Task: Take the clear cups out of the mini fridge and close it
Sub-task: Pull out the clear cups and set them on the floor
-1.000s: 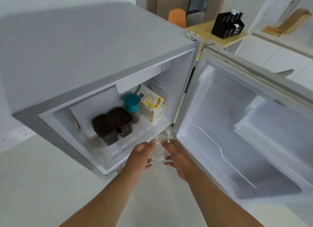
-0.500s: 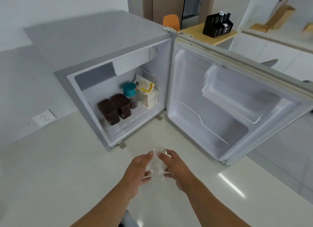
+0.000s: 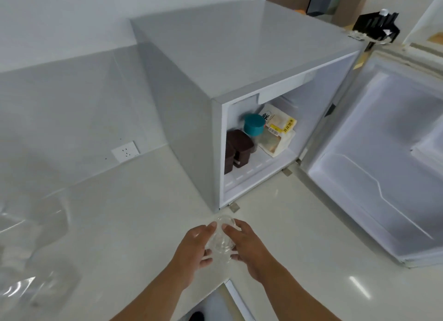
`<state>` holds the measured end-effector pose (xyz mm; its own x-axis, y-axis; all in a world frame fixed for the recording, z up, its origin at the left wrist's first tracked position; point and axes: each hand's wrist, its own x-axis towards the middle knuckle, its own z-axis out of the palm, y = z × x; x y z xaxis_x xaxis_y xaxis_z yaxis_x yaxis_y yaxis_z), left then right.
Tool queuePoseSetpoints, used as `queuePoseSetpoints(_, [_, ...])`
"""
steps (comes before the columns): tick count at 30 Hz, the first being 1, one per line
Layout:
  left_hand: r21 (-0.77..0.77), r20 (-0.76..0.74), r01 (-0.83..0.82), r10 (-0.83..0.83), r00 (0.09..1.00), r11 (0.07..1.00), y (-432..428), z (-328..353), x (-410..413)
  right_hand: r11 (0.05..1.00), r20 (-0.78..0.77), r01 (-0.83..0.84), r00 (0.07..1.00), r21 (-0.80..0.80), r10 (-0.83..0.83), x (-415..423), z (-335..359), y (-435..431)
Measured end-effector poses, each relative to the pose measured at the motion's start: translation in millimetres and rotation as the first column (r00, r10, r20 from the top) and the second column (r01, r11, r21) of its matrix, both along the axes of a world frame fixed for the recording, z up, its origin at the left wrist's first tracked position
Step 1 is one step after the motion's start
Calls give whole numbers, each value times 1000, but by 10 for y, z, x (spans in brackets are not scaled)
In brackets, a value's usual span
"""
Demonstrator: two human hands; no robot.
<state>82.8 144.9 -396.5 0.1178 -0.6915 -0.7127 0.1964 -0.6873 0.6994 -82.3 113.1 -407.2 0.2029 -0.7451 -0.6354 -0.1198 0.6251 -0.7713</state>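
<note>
Clear cups (image 3: 221, 239), stacked together, are held between both hands above the white counter, in front of the grey mini fridge (image 3: 239, 57). My left hand (image 3: 195, 251) grips their left side and my right hand (image 3: 247, 248) their right side. The fridge door (image 3: 383, 167) stands wide open to the right, its inner shelves bare. Inside the fridge sit two dark brown containers (image 3: 239, 148), a teal-lidded jar (image 3: 254, 126) and a bagged food packet (image 3: 278, 133).
A wall socket (image 3: 125, 151) sits on the backsplash at the left. Blurred clear plastic things (image 3: 28, 260) lie at the far left of the counter (image 3: 119, 225). A black organiser (image 3: 376, 27) stands behind the fridge. The counter's front edge runs just below my hands.
Both hands have drawn the cups out of the fridge's lower front and back over the counter. My view has swung left, so the fridge now lies to the right.
</note>
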Motion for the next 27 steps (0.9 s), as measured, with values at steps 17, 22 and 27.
queuePoseSetpoints(17, [36,3,-95,95,996,995,-406,-356,955,998,-6,-48,999,44,48,1001,-287,-509])
queuePoseSetpoints(22, [47,12,-78,77,997,996,-500,-475,986,998,-41,-31,999,51,33,1042,-479,-572])
queuePoseSetpoints(27, [33,97,-12,9,995,999,-570,-551,981,995,-131,-86,988,-46,79,1005,-546,-538])
